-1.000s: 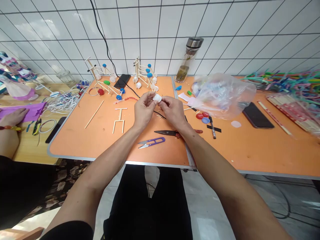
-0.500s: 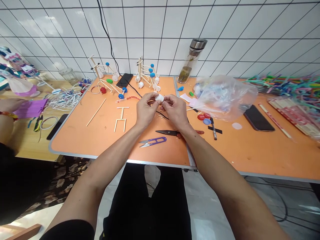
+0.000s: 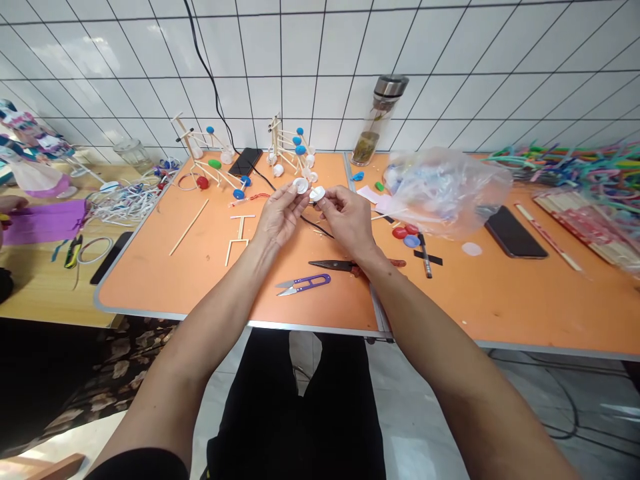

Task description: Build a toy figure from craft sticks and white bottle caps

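Observation:
My left hand (image 3: 281,215) pinches a small round white cap-like disc (image 3: 300,186). Close beside it, a second white disc (image 3: 317,194) is gripped between the fingers of my right hand (image 3: 347,217). The two discs look alike, with rims, and are held apart above the orange table. Below my hands lie purple thread snips (image 3: 305,285) with blades apart and dark-jawed pliers (image 3: 333,265) with reddish handles, partly covered by my right wrist. Left of my left hand is a small frame of joined wooden sticks (image 3: 241,233).
Stick models with coloured balls (image 3: 299,150) stand at the back, near a black phone (image 3: 245,162). A glass bottle (image 3: 373,127) and a clear plastic bag (image 3: 450,190) are right of them. Another phone (image 3: 515,233) lies right. At far left, a person's hand (image 3: 11,204) touches purple cloth (image 3: 47,222).
My hands have moved apart, and the white piece held between them now shows as two separate discs, one in each hand. The co-worker's hand has shifted left.

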